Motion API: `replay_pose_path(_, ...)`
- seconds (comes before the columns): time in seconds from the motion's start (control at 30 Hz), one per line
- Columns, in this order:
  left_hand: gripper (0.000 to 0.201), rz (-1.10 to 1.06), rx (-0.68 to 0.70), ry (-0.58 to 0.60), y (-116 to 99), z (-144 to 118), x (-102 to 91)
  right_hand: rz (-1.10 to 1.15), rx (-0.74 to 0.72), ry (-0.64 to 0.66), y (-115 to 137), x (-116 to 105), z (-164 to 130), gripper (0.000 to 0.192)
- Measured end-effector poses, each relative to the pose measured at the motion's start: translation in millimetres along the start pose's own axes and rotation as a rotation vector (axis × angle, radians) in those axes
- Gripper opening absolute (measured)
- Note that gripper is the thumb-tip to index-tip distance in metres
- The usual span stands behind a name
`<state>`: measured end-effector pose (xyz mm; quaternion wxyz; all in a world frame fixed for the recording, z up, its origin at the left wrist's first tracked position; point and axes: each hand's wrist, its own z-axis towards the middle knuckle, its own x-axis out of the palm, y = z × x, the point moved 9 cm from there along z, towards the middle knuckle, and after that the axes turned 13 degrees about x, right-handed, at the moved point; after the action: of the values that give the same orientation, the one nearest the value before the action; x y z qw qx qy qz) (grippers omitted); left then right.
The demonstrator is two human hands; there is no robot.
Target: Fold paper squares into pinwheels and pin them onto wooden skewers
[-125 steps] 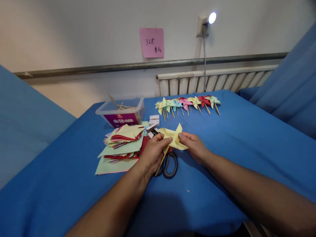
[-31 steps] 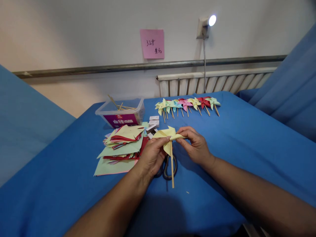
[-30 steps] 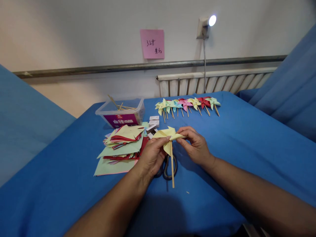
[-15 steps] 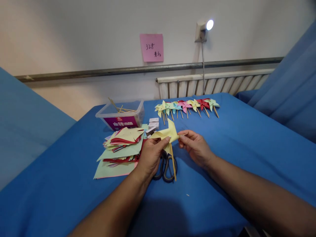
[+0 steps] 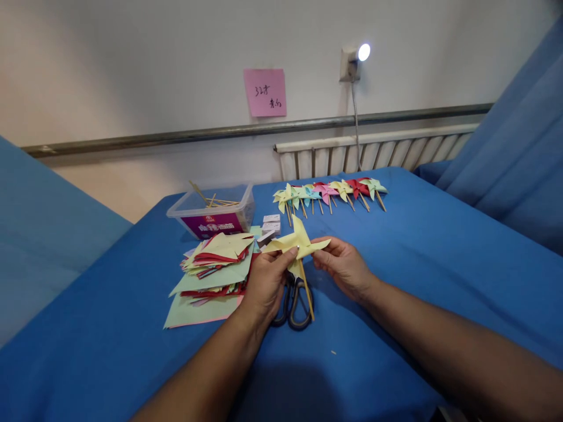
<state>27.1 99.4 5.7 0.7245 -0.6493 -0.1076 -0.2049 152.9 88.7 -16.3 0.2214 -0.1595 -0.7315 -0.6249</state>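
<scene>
Between my hands is a yellow paper pinwheel (image 5: 299, 235) on a thin wooden stick (image 5: 307, 292) that slants down from it. My left hand (image 5: 267, 280) pinches it, the thumb beside the shiny pin at its centre. My right hand (image 5: 342, 265) is closed at the right blade, with its fingertips under and behind the paper. Black-handled scissors (image 5: 301, 308) lie below the pinwheel, their blades hidden. To the left of my left hand sits a stack of cut coloured paper (image 5: 229, 249) on green sheets (image 5: 197, 313).
A clear plastic box (image 5: 211, 211) holding wooden sticks stands at the back left. Small white boxes (image 5: 271, 224) sit beside it. Several finished pinwheels (image 5: 325, 192) lie in a row at the back of the blue-covered table (image 5: 422, 252). Blue curtains (image 5: 523, 135) hang at both sides.
My right fingers have shifted slightly left and under the right blade, whose tip now sticks out past them. My left hand keeps its hold. The view has tilted a little.
</scene>
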Motion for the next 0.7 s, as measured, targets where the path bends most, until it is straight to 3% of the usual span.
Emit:
replay_pose_path(0.23, 0.032, 0.027, -0.005, 0.010, 1.2, -1.3, 0.9, 0.010, 0.024, -0.033, 0.4, -1.7, -0.3, 0.028)
replay_pose_path(0.47, 0.027, 0.168, 0.111, -0.013, -5.4, 1.5, -8.5, 0.056, 0.077, -0.006, -6.2, -2.5, 2.8, 0.027)
replay_pose_path(0.7, 0.028, 0.119, 0.056, 0.027, -0.8, -2.5, -1.2, 0.049, 0.043, -0.053, -3.7, -5.6, 4.5, 0.027)
